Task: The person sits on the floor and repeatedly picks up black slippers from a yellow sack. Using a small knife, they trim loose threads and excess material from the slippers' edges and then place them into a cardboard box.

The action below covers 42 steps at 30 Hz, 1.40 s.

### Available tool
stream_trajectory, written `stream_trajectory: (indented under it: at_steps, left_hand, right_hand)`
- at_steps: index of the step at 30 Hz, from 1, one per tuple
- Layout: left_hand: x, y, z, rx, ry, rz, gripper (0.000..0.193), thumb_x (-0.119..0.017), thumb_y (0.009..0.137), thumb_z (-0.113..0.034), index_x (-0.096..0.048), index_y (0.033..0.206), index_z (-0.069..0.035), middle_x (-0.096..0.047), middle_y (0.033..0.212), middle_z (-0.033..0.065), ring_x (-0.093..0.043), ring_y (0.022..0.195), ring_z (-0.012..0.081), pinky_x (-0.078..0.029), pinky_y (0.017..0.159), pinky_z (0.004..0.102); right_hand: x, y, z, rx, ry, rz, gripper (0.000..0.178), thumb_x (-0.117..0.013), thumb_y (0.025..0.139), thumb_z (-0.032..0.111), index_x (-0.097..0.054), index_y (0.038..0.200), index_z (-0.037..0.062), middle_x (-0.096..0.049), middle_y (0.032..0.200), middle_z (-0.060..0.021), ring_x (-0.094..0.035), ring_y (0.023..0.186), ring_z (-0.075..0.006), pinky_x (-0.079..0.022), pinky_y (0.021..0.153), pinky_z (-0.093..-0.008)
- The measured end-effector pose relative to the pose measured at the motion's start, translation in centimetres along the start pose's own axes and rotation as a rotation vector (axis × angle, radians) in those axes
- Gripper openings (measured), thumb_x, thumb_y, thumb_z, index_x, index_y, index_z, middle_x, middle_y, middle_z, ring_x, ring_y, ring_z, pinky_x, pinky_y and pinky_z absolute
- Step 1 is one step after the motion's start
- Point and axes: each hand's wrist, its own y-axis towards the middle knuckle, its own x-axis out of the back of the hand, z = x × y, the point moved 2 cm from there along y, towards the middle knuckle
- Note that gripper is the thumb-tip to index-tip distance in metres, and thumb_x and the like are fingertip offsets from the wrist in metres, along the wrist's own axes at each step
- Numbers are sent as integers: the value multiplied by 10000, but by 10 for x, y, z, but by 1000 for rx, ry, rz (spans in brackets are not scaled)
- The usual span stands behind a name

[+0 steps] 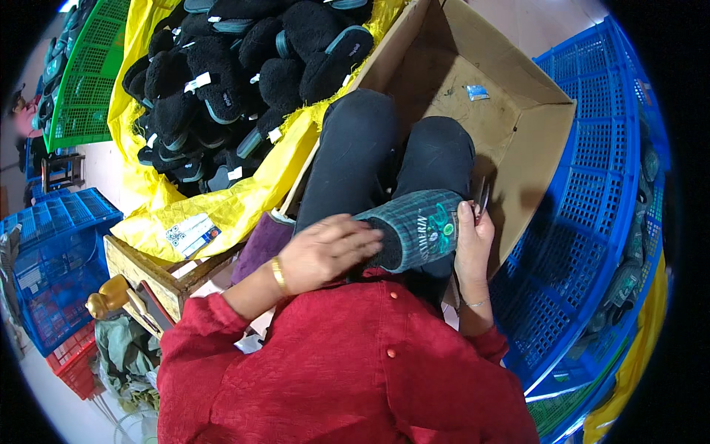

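Observation:
A green-and-blue plaid slipper (423, 231) with a black fluffy lining and a pale embroidered design lies across my lap. My right hand (473, 240) grips its toe end from the right, thumb on top. A slim, dark, shiny metal tool (484, 197) sticks up from the same hand; its kind is hard to make out. At the slipper's opening is my left hand (330, 253), with a gold bracelet at the wrist. Its fingers are stretched out and slightly blurred at the tips, over the black lining, holding nothing that shows.
A large yellow sack (244, 191) of black fluffy slippers (222, 89) stands front left. Beyond my knees is an open cardboard box (510, 96) with a small blue packet (477, 92). Blue plastic crates (569, 207) rise at right; a wooden drawer (144, 277) stands left.

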Motion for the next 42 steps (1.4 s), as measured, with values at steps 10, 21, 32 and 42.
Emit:
stream_trajectory:
  at_steps: [10, 21, 32, 42]
  left_hand:
    - [1, -4, -17, 677, -1023, -514, 647, -684, 880, -106, -349, 1425, -8, -539, 1257, 88, -520, 1147, 152, -427, 989, 293]
    - [-4, 1, 10, 715, -1539, -530, 384, -517, 997, -160, -457, 1343, -4, -593, 1175, 33, -552, 1063, 78, -441, 950, 237]
    - [13, 0, 76, 740, -1267, -758, 314, -469, 1019, -218, -567, 1258, -39, -673, 1065, 53, -621, 872, 97, -504, 735, 231]
    - [41, -52, 238, 1248, 92, -1240, 413, -685, 800, -165, -562, 1164, -11, -592, 1122, 176, -506, 1115, 350, -398, 982, 404]
  right_hand:
    - [15, -8, 26, -43, 284, -136, 243, -540, 986, 311, -566, 924, 77, -567, 775, 39, -533, 655, -41, -427, 569, -202]
    - [32, -8, 42, -217, 192, 114, 279, -534, 972, 361, -573, 1012, 87, -572, 705, 50, -457, 467, -18, -280, 369, -182]
    - [177, 9, 51, -163, 665, -446, 502, -604, 859, 58, -462, 1340, 31, -532, 1286, -155, -505, 1191, -256, -383, 1016, -386]
    - [166, -25, 83, -43, 615, -499, 289, -448, 990, 311, -564, 854, 84, -411, 574, 3, -254, 417, -89, -223, 378, -242]
